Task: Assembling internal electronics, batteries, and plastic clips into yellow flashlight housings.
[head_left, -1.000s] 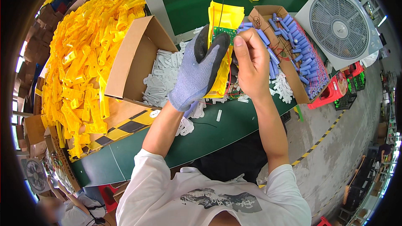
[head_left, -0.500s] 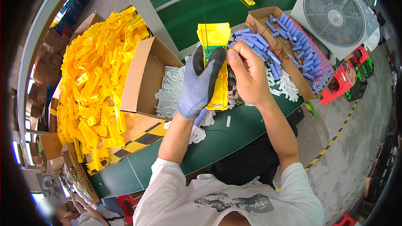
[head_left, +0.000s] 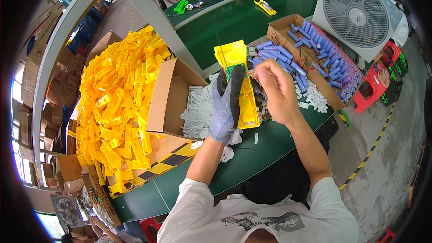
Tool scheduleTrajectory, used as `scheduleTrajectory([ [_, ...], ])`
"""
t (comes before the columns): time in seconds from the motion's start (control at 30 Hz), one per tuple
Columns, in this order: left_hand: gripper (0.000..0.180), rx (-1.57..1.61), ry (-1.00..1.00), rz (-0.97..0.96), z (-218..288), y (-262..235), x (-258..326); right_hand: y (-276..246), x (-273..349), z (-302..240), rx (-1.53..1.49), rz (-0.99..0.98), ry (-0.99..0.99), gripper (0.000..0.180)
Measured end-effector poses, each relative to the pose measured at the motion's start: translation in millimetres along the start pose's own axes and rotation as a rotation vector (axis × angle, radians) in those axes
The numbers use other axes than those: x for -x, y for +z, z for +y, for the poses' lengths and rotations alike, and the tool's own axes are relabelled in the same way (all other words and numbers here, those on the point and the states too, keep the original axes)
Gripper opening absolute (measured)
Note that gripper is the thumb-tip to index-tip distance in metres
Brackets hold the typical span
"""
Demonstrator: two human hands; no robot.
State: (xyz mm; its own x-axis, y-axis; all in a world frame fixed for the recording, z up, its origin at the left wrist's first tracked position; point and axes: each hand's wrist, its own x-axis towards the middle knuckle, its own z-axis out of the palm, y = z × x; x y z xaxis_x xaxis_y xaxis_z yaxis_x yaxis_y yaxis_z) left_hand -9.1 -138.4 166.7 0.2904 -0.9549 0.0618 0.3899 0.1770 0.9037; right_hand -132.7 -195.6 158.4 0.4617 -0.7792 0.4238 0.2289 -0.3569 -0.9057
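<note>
My left hand (head_left: 223,110), in a grey-blue glove with black fingers, is closed around a long yellow plastic housing (head_left: 248,108). The housing is held up over the bench and leans slightly. A small green circuit board (head_left: 229,69) lies in its upper part, partly covered by the gloved thumb, and a thin dark wire rises from there. Bare and curled, my right hand (head_left: 280,93) is just right of the housing, thumb and forefinger close together. Whatever is pinched there is too small to make out.
Yellow housings (head_left: 119,108) are heaped at left. A cardboard box (head_left: 164,101) of white plastic parts (head_left: 198,103) stands beside them. At right are blue cylindrical cells (head_left: 281,54), another cardboard box (head_left: 324,83) full of them, and a grey fan (head_left: 357,15). The green bench (head_left: 193,189) curves in front.
The view has shifted, so most things appear lower and further right. The housing now leans more, its lower end toward the right. My right fingertips have drawn slightly away from the circuit board.
</note>
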Motion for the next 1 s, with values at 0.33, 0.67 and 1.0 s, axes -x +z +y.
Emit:
scheduleTrajectory([
  [0.33, 0.029, -0.744, 0.494, -0.237, -58.2, -8.8, -4.5, -8.6, 69.8, 34.2, 0.257, 0.365, -0.127, 0.059],
  [0.67, 0.045, -1.332, 1.098, 0.025, -24.6, 45.4, 65.6, -68.9, 127.7, 35.6, 0.343, 0.321, -0.011, 0.054],
  [1.0, 0.041, -1.750, 0.545, -0.687, -50.6, 54.7, 51.8, -90.0, 142.2, 53.9, 0.193, 0.095, 0.109, 0.040],
])
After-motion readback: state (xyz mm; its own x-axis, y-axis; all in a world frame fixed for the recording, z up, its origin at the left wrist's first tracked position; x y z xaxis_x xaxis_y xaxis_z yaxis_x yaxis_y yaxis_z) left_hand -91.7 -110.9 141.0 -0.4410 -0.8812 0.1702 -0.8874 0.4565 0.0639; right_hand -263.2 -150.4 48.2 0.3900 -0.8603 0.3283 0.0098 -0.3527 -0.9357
